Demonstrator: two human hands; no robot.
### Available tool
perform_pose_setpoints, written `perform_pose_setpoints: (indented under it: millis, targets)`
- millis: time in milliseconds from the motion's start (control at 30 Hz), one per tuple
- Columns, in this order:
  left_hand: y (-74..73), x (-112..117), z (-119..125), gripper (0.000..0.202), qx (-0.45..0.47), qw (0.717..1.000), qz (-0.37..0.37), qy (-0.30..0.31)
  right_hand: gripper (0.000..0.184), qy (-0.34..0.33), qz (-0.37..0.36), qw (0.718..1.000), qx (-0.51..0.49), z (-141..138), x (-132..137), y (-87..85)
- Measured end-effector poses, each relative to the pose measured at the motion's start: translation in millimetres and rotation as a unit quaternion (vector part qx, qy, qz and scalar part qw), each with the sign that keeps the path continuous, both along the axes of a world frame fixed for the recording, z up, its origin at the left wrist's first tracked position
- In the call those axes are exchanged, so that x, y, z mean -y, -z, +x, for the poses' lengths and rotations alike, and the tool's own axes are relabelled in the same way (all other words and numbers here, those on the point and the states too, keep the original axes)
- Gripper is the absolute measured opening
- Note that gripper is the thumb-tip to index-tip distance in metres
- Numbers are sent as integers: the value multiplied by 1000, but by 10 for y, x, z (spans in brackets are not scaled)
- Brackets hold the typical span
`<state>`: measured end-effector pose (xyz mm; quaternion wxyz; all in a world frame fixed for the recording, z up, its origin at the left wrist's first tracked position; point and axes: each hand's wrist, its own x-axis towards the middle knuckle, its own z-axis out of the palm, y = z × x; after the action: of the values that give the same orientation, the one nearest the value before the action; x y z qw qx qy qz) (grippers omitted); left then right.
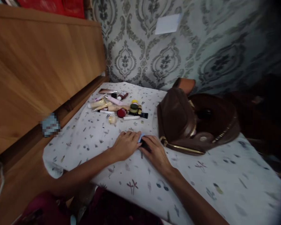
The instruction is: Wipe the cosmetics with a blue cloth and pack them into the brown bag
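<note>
- You have a small blue-and-black item [140, 137] between the fingertips of your two hands, low over the cloth; your fingers cover most of it, so you cannot tell its full shape, or whether it is one piece or two.
- Your left hand [125, 146] has its fingers curled and closed on the blue part, knuckles up.
- Your right hand [156, 153] comes in from the other side, its fingers closed on the black part, with fingertips close to those of the left.
- Just beyond your left fingers, a white stick [131, 117] lies flat, and a small cream jar [112, 119] is to its left.
- Past those, farther from your fingertips, sits a cluster of cosmetics: a red round container [121, 112], a dark-lidded jar [134, 108], a black tube [144, 115] and a pink tube [114, 100] among others.
- Close to the right of your right fingers stands a brown handbag [175, 115], its zip edges parted around a dark opening.
- Under your fingers spreads a white printed cloth [150, 181].
- Well left of your fingers is a wooden cabinet [49, 53]; far ahead rises a patterned wall [124, 59] bearing a white sheet [168, 24].
</note>
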<state>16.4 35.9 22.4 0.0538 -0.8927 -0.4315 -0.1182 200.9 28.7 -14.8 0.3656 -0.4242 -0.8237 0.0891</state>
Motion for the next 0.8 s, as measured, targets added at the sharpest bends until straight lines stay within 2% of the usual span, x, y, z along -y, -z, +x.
perform_pose_setpoints:
  millis: [233,367,467,633,800]
  targets:
    - [-63,-83,-182,45,18,999,-33,29,36,-5,20,1000,12,38,-53,26]
    - [-77,-156,-186,42,28,998,-45,22,38,-7,22,999,22,38,-58,-10]
    - [-74,-189,-182,40,31,998,-50,9,34,-17,56,998,21,40,-73,2]
    - [-25,-207,-203,34,72,997,-39,9,28,-37,114,992,36,52,-113,35]
    - [74,-210,-218,32,127,992,-17,19,28,-39,118,991,40,64,-106,39]
